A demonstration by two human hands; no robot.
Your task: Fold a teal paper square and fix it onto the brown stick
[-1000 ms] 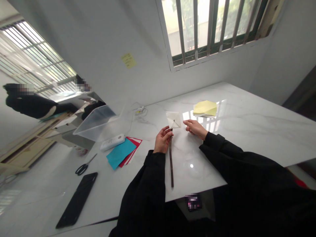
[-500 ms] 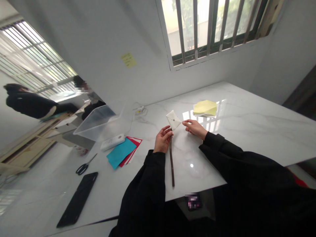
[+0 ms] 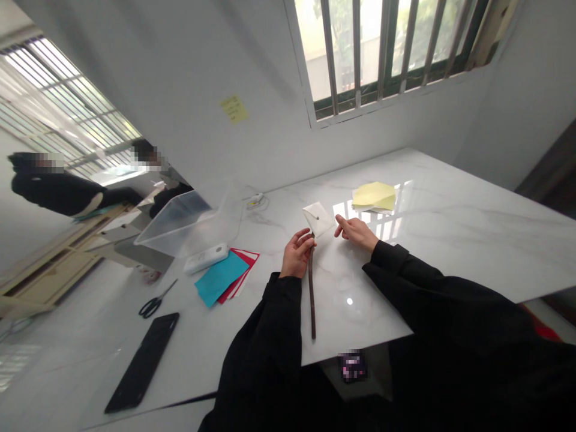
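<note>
Plastic bin (image 3: 186,231), contents unclear; left fingers (image 3: 302,241) curled around dark stick (image 3: 311,288), right fingers (image 3: 346,227) open beside paper square (image 3: 317,218).

Both forearms are seen from the wearer's viewpoint, covered by long black sleeves: the left sleeve (image 3: 261,348) and the right sleeve (image 3: 450,315). The fabric is matte and loose, falling in soft folds. Each sleeve is finished with a banded cuff, as seen on the right cuff (image 3: 387,255) at the wrist. The left hand (image 3: 297,254) and the right hand (image 3: 357,234) are bare beyond the cuffs.
</note>
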